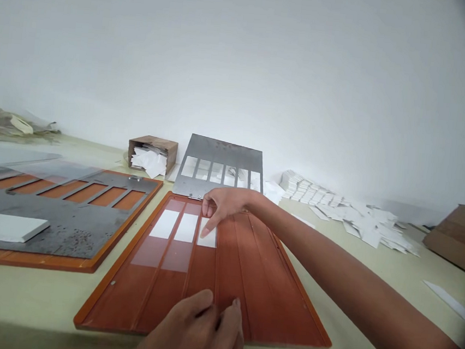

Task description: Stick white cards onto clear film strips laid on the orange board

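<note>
A reddish-brown grooved board [266, 287] lies before me, hinged at its far edge to a raised grey metal frame [228, 155] with a row of windows. Two white cards [164, 224] lie side by side in its left grooves, each within a longer clear film strip [176, 255]. At the third groove my right hand [227, 202] is closed on another white card [208, 239], thumb along its face and the other fingers curled at its far end. My left hand [205, 331] hovers over the board's near edge, fingers curled together; anything inside them is hidden.
To the left, a second orange board with a grey windowed plate [59, 218] carries a white card stack [3, 226] and clear sheets [47, 170]. Behind are a cardboard box of white paper [152, 156], heaped cards [367, 223] and, far right, a brown carton [460, 237].
</note>
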The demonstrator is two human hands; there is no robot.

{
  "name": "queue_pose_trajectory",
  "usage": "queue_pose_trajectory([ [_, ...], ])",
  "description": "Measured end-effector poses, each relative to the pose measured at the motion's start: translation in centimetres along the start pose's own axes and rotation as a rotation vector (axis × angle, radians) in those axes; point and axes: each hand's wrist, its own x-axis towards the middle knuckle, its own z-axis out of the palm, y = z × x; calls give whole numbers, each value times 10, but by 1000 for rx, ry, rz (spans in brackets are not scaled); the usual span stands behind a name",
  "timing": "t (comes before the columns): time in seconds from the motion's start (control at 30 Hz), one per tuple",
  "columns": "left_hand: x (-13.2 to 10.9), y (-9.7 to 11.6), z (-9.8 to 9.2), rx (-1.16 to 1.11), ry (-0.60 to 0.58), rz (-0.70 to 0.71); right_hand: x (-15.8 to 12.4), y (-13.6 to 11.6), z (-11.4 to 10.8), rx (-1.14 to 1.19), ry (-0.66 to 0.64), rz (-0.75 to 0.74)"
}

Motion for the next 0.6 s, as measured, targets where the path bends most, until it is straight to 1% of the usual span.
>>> queue_pose_trajectory([
  [0.13,4,-8,-2,-140,98,11,6,-12,-5,-39,-107,65],
  [0.2,5,-9,-1,-219,167,-37,5,-15,-7,-45,-132,53],
  [0.27,8,-11,-2,-281,216,-75,-1,-16,-8,1,-130,1],
  [0.33,11,-15,-4,-346,203,-72,-11,-16,-8,87,-99,-75],
  [0.4,16,-21,-10,-494,120,-67,-25,-13,-5,165,-40,-129],
  [0.43,19,-23,-14,-601,96,-104,-32,-11,-2,211,20,-132],
  [0.47,21,-26,-18,-717,110,-177,-41,-9,3,257,108,-120],
  [0.5,24,-28,-23,-826,149,-280,-49,-7,9,325,231,-108],
  [0.53,26,-31,-27,-911,208,-403,-57,-5,16,400,384,-95],
  [0.6,31,-37,-33,-985,334,-663,-75,0,33,548,644,-71],
])
